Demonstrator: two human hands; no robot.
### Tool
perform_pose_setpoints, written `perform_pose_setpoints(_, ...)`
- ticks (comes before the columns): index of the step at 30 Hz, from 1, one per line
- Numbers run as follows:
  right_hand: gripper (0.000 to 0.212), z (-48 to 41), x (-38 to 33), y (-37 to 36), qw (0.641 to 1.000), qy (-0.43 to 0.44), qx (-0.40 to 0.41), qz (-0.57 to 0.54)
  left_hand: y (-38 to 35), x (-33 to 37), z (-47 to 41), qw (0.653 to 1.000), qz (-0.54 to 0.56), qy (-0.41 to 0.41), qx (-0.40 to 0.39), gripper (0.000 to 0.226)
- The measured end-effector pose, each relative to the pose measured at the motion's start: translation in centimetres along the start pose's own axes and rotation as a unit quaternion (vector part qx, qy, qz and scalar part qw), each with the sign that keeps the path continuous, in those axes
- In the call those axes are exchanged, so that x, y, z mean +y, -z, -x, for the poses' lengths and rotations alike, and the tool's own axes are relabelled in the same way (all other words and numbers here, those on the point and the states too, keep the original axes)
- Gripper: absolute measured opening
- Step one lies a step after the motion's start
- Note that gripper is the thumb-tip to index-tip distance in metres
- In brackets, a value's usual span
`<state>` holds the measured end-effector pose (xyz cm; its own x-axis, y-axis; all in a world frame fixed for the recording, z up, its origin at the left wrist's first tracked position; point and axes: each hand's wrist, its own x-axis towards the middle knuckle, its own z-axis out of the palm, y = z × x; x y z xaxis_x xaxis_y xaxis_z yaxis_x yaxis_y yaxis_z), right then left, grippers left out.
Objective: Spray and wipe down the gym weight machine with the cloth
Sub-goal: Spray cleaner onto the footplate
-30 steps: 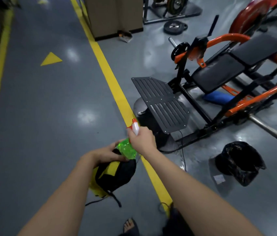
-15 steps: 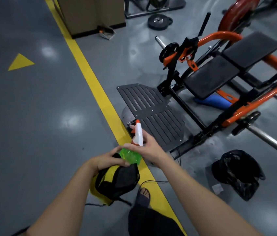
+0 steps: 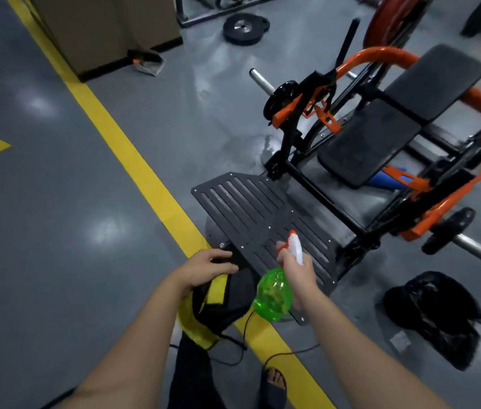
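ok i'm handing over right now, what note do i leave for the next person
Left hand: holds the yellow-and-black cloth at the near left corner of the footplate.
Right hand: grips the green spray bottle, nozzle pointing out over the footplate.
Done: both tools in hand; whether any spray has landed cannot be told.
Left to do: spray and wipe the footplate, then the seat pads and orange frame.

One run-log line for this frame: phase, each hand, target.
phase: aiming spray | right hand: grips green spray bottle, nozzle toward slotted footplate | left hand: holds yellow-black cloth
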<state>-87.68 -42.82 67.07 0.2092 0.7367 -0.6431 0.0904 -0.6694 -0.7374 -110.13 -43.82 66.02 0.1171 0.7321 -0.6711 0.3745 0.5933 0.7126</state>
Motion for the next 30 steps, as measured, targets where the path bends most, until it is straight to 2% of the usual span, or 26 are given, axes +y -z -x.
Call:
perform_pose_setpoints(4,0.026,-3.3,-2.0,-3.2,0.998,-0.029,0.033,0.050,7.8,1.3,-5.1,0.993,0.093,0.008,0.074,0.027)
perform_pose_setpoints(9,0.028,-6.4,-5.4,-9.1,0.993,-0.071,0.013,0.090,15.8,5.0,-9.2,0.990,0.088,0.009,0.110,0.014)
perform_pose_setpoints(11,0.037,-7.3,-6.7,-11.7,0.990,-0.082,-0.004,0.118,17.9,7.0,-10.3,0.990,0.081,0.021,0.116,0.018)
perform_pose_setpoints(13,0.042,-8.6,-7.4,-13.6,0.988,-0.094,0.013,0.124,19.6,8.7,-11.1,0.990,0.075,0.028,0.119,0.027)
perform_pose_setpoints(18,0.019,-10.2,-8.8,-15.5,0.988,-0.117,0.063,0.080,22.4,9.8,-12.1,0.989,0.065,0.020,0.129,0.033)
perform_pose_setpoints(23,0.028,-10.8,-9.5,-15.1,0.984,-0.122,0.091,0.093,23.2,10.0,-12.7,0.988,0.074,0.032,0.131,0.037)
perform_pose_setpoints(25,0.021,-10.6,-9.9,-14.5,0.980,-0.136,0.100,0.107,23.0,10.3,-12.9,0.990,0.072,0.028,0.121,0.038)
perform_pose_setpoints(28,0.051,-10.8,-9.9,-13.6,0.975,-0.147,0.100,0.130,22.8,10.9,-13.1,0.992,0.054,0.014,0.114,0.039)
perform_pose_setpoints(30,0.058,-10.8,-10.0,-13.4,0.974,-0.151,0.088,0.145,22.7,11.5,-13.1,0.993,0.046,0.010,0.111,0.035)
